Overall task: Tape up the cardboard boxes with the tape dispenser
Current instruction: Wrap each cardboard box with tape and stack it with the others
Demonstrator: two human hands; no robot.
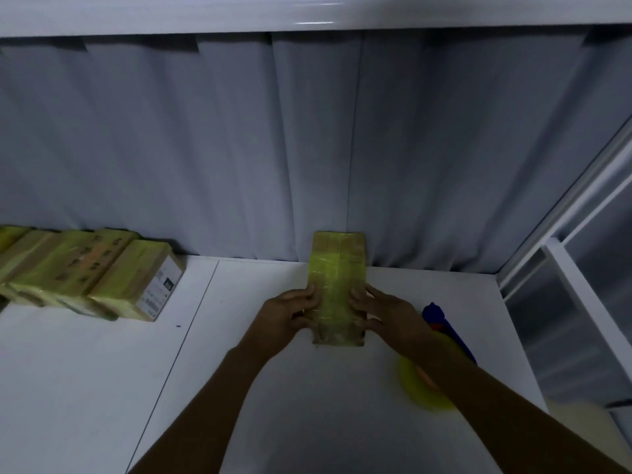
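Note:
A long narrow cardboard box [337, 268] wrapped in yellowish tape lies on the white table [102, 371], its far end against the curtain. My left hand [290, 313] grips its left side near the front end. On the opposite side my right hand [379, 311] grips the box, fingers on the top edge. The tape dispenser [441, 323], blue with a yellow tape roll [415, 388], lies on the table to the right, partly hidden under my right forearm.
Several taped cardboard boxes [85, 271] sit in a row at the back left of the table; the nearest shows a white shipping label. A grey curtain [307, 148] hangs behind the table. A white metal frame [564, 268] stands at the right.

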